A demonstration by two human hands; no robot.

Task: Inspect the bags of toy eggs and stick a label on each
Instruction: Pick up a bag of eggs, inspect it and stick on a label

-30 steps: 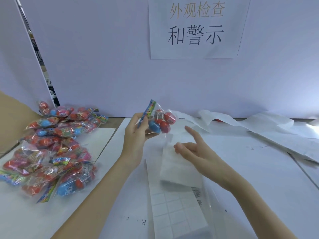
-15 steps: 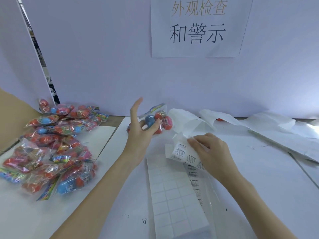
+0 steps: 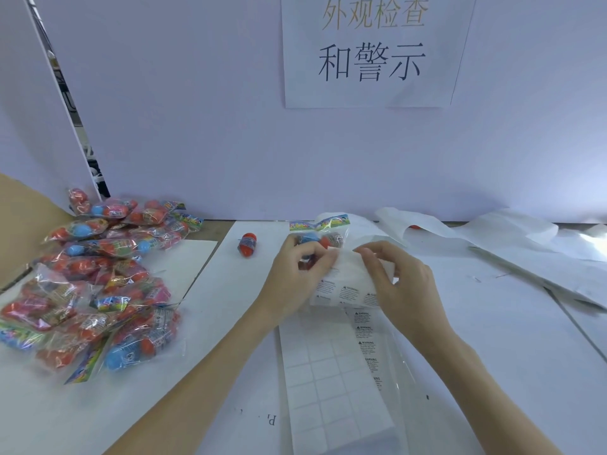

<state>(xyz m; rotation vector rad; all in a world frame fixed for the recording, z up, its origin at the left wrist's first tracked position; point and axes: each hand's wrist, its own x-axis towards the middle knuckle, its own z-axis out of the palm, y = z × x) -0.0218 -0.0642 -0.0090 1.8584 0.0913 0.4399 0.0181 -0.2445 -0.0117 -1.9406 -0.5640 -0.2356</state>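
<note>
A clear bag of red and blue toy eggs (image 3: 317,234) lies on the white table just beyond my hands. My left hand (image 3: 295,277) and my right hand (image 3: 399,284) both pinch the raised top edge of a sheet of warning labels (image 3: 345,290), thumbs and fingertips close together. The lower part of the sheet (image 3: 331,382) lies flat toward me, mostly blank squares with one column of printed labels. A single red egg (image 3: 247,245) lies loose to the left of the bag.
A pile of several egg bags (image 3: 95,284) covers the table's left side. Crumpled white backing paper (image 3: 492,234) lies along the back right. A wall with a printed sign (image 3: 371,50) stands close behind.
My left hand put the egg bag down on the table and came to the label sheet. My right hand lifted the sheet's top edge. A loose red egg now lies left of the bag.
</note>
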